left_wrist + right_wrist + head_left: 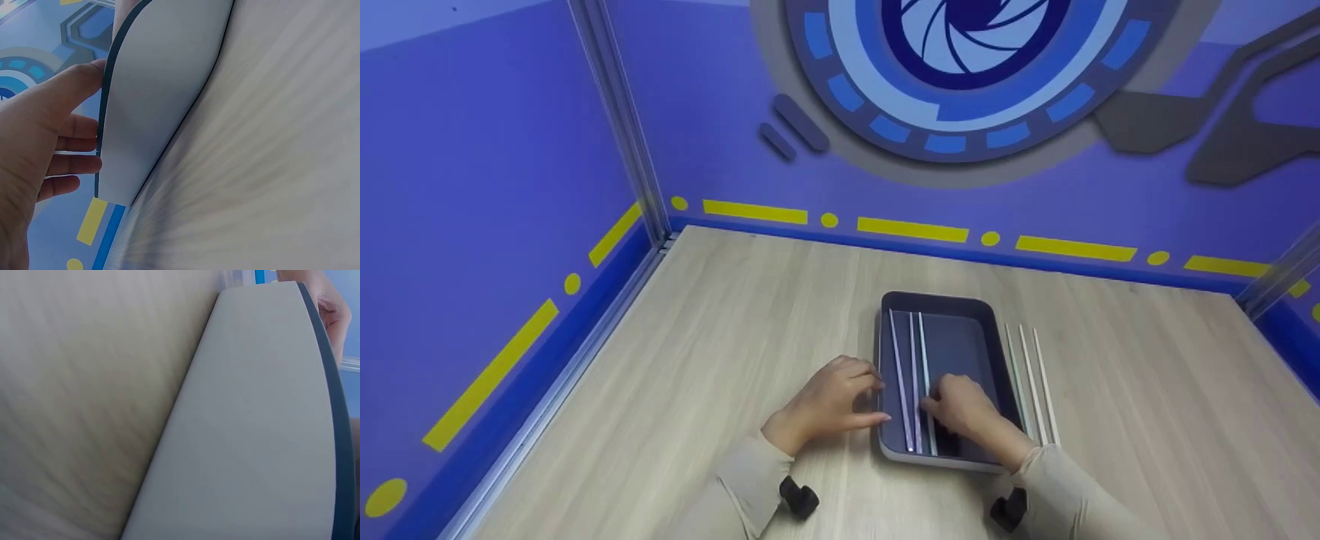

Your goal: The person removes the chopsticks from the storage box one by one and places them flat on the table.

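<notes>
A dark rectangular tray (971, 352) with a light outer wall (154, 95) lies on the table. Three slim chopsticks (913, 360) rest lengthwise along its left half. My right hand (964, 405) reaches into the tray with bent fingers, its fingertips pinching the rightmost of these, a pale chopstick (924, 345); the palm hides part of the grip. At the tray's left rim, my left hand (832, 397) has thumb and fingers spread apart, fingertips touching the edge. In the left wrist view, this hand's relaxed fingers (73, 164) meet the rim.
Three more chopsticks (1035, 375) lie side by side on the wooden table (735, 315), just right of the tray. A blue printed wall (720, 150) stands behind the table, and another panel (495, 210) closes off the left side.
</notes>
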Available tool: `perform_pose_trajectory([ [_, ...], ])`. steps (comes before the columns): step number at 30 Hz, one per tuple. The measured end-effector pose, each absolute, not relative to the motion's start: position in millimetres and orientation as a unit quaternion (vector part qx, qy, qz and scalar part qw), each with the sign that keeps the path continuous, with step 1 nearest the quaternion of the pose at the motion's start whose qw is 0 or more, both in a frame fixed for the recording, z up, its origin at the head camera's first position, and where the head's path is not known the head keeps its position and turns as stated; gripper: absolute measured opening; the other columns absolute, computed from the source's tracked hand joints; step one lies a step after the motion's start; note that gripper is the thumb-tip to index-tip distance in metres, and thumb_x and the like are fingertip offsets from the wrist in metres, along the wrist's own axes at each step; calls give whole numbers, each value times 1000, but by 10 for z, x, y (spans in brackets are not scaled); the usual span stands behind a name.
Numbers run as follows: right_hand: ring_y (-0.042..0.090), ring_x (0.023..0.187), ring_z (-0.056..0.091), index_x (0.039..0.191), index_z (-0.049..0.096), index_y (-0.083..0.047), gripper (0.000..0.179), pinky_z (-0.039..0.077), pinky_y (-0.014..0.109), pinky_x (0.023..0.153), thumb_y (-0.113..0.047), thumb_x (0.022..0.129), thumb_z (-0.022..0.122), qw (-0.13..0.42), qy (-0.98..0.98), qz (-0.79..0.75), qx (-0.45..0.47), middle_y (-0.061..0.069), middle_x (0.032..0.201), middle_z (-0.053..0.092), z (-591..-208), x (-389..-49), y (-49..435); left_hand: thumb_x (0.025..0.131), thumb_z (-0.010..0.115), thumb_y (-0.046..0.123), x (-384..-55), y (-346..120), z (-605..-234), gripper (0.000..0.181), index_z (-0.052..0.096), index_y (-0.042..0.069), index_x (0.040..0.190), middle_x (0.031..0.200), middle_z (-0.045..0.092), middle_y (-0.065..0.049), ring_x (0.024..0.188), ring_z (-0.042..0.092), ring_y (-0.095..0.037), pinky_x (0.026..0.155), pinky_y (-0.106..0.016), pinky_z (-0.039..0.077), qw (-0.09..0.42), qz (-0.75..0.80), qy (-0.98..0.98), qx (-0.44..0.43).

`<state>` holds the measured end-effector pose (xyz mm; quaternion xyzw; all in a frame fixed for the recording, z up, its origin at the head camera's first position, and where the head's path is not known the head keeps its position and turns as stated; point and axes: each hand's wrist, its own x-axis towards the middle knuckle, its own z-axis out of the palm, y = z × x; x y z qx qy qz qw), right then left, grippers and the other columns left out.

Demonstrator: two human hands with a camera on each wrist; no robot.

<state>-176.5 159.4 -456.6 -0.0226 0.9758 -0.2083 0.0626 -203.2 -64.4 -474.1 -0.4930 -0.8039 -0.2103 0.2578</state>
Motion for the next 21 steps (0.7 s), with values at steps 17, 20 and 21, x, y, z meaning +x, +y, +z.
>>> perform_pose_trajectory([
  [17, 11, 39, 49, 61, 55, -10, 29, 41, 23, 36, -18, 88, 64, 60, 966, -253, -21, 1, 51, 53, -4535, -1749, 1629, 79, 74, 46, -2039, -642, -4745, 38, 70, 10, 91, 92, 67, 0, 89, 63, -14, 88, -26, 50, 263, -207, -802, -495],
  [20, 10, 38, 49, 62, 57, -10, 28, 42, 24, 36, -17, 88, 63, 55, 964, -259, -27, 0, 50, 54, -4507, -1734, 1646, 78, 74, 46, -2044, -644, -4750, 39, 70, 10, 91, 93, 68, 0, 89, 63, -14, 87, -26, 50, 267, -206, -801, -495],
  [21, 10, 38, 49, 61, 57, -10, 28, 42, 24, 35, -16, 88, 62, 55, 964, -260, -28, 0, 50, 54, -4497, -1732, 1653, 79, 74, 46, -2046, -645, -4752, 39, 70, 10, 91, 93, 68, 0, 89, 63, -14, 87, -26, 50, 268, -206, -800, -496],
])
